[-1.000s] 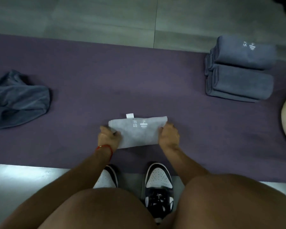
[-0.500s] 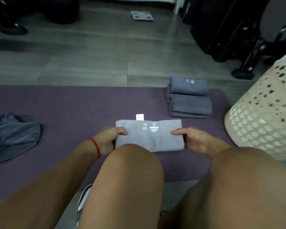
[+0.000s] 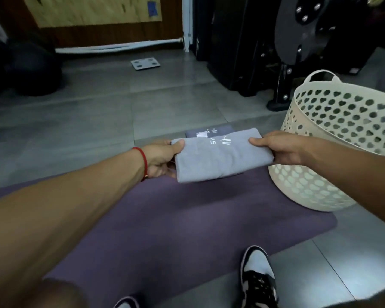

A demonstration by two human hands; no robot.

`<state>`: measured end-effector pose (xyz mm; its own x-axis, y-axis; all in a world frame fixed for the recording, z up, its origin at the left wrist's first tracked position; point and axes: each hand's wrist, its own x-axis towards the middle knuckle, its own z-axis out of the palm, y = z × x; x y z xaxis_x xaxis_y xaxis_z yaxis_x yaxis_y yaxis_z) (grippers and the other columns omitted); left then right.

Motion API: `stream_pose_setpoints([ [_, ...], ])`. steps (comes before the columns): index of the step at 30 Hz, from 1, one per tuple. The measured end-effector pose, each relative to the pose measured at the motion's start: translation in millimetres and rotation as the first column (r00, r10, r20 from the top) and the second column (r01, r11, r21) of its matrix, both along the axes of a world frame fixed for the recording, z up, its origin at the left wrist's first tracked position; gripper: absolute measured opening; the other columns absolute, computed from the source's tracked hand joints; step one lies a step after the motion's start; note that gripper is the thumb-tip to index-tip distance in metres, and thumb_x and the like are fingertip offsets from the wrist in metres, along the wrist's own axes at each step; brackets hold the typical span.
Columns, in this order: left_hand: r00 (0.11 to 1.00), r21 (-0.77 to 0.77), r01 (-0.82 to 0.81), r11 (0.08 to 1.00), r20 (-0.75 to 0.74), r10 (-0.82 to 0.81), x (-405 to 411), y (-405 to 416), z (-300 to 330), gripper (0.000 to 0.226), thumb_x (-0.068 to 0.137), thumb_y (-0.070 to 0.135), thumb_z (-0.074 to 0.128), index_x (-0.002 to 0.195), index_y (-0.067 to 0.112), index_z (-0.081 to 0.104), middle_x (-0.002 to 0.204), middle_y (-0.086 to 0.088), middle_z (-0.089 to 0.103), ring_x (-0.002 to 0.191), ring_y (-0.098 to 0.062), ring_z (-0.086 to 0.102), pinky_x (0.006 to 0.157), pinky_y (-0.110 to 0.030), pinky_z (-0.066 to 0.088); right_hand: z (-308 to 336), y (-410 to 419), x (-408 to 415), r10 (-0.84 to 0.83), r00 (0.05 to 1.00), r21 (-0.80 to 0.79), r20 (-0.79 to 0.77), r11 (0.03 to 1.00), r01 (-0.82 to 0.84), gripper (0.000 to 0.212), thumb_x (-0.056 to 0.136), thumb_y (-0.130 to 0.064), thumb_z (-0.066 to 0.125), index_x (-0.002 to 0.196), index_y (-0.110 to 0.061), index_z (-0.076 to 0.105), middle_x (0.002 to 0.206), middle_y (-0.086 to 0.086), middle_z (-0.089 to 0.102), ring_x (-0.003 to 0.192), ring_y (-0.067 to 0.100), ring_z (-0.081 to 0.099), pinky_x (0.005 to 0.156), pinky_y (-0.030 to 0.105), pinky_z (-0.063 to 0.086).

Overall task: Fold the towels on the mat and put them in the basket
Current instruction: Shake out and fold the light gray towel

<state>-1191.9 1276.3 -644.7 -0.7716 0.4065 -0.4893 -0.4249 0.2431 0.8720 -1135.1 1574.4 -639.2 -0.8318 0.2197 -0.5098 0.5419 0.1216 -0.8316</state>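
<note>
Two hands, left hand (image 3: 162, 160), right hand (image 3: 280, 147), one folded towel (image 3: 222, 160), one basket (image 3: 333, 165)

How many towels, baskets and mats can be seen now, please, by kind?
Light grey folded towel, held by left hand and right hand: 1
Dark folded towels behind it: at least 1, mostly hidden
Basket: 1
Mat: 1
Total: at least 4

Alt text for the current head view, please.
Both hands, left hand and right hand, hold a folded light grey towel by its ends above the purple mat, over darker folded towels. A cream perforated basket stands right.
</note>
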Motion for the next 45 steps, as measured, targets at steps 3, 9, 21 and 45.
stream_pose_setpoints([
  [3, 0.997, -0.044, -0.074, 0.996, -0.005, 0.074, -30.6, 32.6, -36.1, 0.021, 0.106, 0.03, 0.042, 0.11, 0.02, 0.06, 0.082, -0.002, 0.066, 0.058, -0.014, 0.065, 0.062, -0.038, 0.054, -36.4, 23.5, -37.5, -0.04, 0.999, 0.058, 0.027, 0.998, 0.038, 0.031, 0.093, -0.026, 0.071, 0.116, -0.007, 0.065, 0.116, 0.007, 0.073, 0.104, 0.022, 0.069, 0.09, 0.042, 0.057],
  [9, 0.979, -0.005, -0.199, 0.98, -0.044, 0.198, -99.9, 91.2, -120.4, 0.019, 0.101, 0.032, 0.052, 0.112, 0.02, 0.063, 0.094, -0.001, 0.071, 0.069, -0.017, 0.069, 0.055, -0.033, 0.057, -134.1, 66.9, -114.7, -0.242, 0.97, 0.105, 0.002, 0.965, 0.24, 0.048, 0.085, -0.028, 0.074, 0.125, -0.008, 0.059, 0.114, 0.008, 0.07, 0.098, 0.028, 0.071, 0.087, 0.048, 0.059],
  [21, 0.904, -0.235, -0.412, 0.88, -0.222, 0.365, -182.4, 134.9, -254.4, 0.036, 0.08, 0.051, 0.063, 0.083, 0.015, 0.067, 0.093, -0.006, 0.073, 0.088, -0.026, 0.07, 0.084, -0.05, 0.058, -248.5, 90.4, -192.6, -0.116, 0.991, 0.519, -0.062, 0.844, 0.131, 0.035, 0.097, -0.038, 0.052, 0.114, -0.009, 0.061, 0.116, 0.01, 0.065, 0.106, 0.031, 0.059, 0.088, 0.039, 0.047],
  [45, 0.506, -0.841, -0.203, 0.502, -0.529, -0.681, -173.7, 145.3, -283.6, 0.064, 0.101, 0.054, 0.013, 0.158, 0.026, 0.0, 0.166, -0.001, -0.007, 0.151, -0.031, -0.011, 0.119, -0.061, 0.008, -287.6, 38.0, -178.4, 0.443, 0.894, 0.987, 0.068, 0.104, -0.126, 0.064, 0.099, -0.062, 0.013, 0.158, -0.036, 0.017, 0.166, 0.012, 0.014, 0.152, 0.041, 0.006, 0.113, 0.07, -0.007],
])
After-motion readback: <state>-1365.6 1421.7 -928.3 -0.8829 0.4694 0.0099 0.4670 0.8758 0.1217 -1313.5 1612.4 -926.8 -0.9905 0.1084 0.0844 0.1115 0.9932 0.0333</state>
